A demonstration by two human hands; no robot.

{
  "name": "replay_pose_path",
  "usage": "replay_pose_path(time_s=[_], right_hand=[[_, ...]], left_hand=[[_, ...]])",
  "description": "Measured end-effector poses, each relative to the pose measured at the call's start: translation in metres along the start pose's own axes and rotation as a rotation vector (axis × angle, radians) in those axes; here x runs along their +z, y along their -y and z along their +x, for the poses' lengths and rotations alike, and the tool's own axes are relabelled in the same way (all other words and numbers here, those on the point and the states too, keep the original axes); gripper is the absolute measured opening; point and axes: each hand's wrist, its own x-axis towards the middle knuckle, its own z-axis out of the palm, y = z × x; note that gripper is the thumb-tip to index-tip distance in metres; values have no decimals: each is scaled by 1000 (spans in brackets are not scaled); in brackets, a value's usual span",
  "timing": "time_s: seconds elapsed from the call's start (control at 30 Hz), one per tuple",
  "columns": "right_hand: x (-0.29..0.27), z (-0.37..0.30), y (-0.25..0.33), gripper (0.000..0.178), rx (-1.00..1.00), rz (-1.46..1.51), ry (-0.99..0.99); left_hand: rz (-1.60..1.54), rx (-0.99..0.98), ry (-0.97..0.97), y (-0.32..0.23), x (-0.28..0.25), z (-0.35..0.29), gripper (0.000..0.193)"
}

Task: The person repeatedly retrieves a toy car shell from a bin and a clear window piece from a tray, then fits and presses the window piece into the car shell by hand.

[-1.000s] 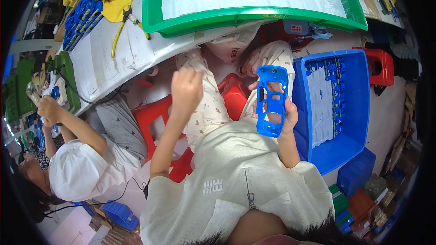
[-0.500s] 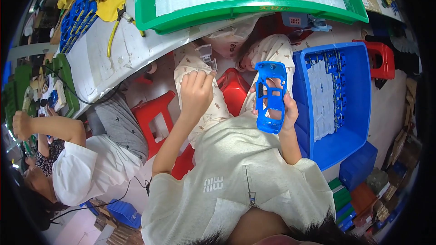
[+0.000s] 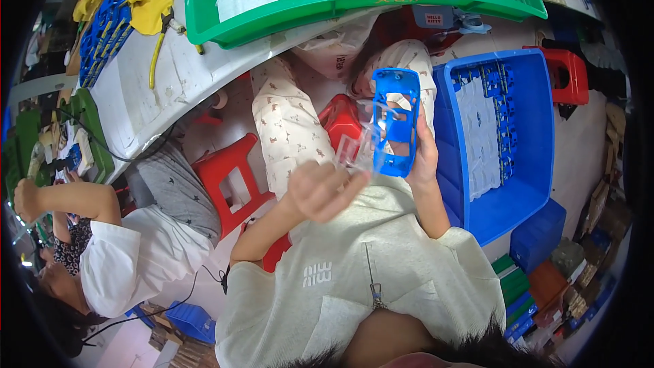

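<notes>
My right hand [image 3: 425, 153] grips a blue toy car body shell [image 3: 402, 129] with cut-out window openings, held upright above my lap. My left hand [image 3: 323, 191] is closed on a clear plastic window part [image 3: 351, 150], somewhat blurred by motion. The clear part lies against or just in front of the shell's left side; whether they touch I cannot tell. Right of my right hand stands a blue bin [image 3: 460, 163]. Inside it, blue car shells [image 3: 505, 112] are lined up beside white padded sheeting [image 3: 479, 143].
A green tray [image 3: 300, 17] with white sheeting juts over the white table [image 3: 146, 71]. Pliers [image 3: 158, 54], yellow cloth [image 3: 146, 0] and blue parts lie at the table's left. Red stools [image 3: 231, 180] stand beside my legs. A co-worker in a white top [image 3: 146, 259] sits at left.
My left hand has come back from near my knee toward the shell, bringing the clear part along. The shell has shifted slightly up and left in the view.
</notes>
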Motion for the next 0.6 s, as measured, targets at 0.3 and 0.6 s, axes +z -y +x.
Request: replay_pose_path(time_s=[0.3,0.6], right_hand=[[-5,-3,1,52,-9,-56,103],[1,-5,3,51,-45,-136,46]], left_hand=[[-81,-134,219,-13,11,12,27],[-95,-124,231,-12,12,17,32]])
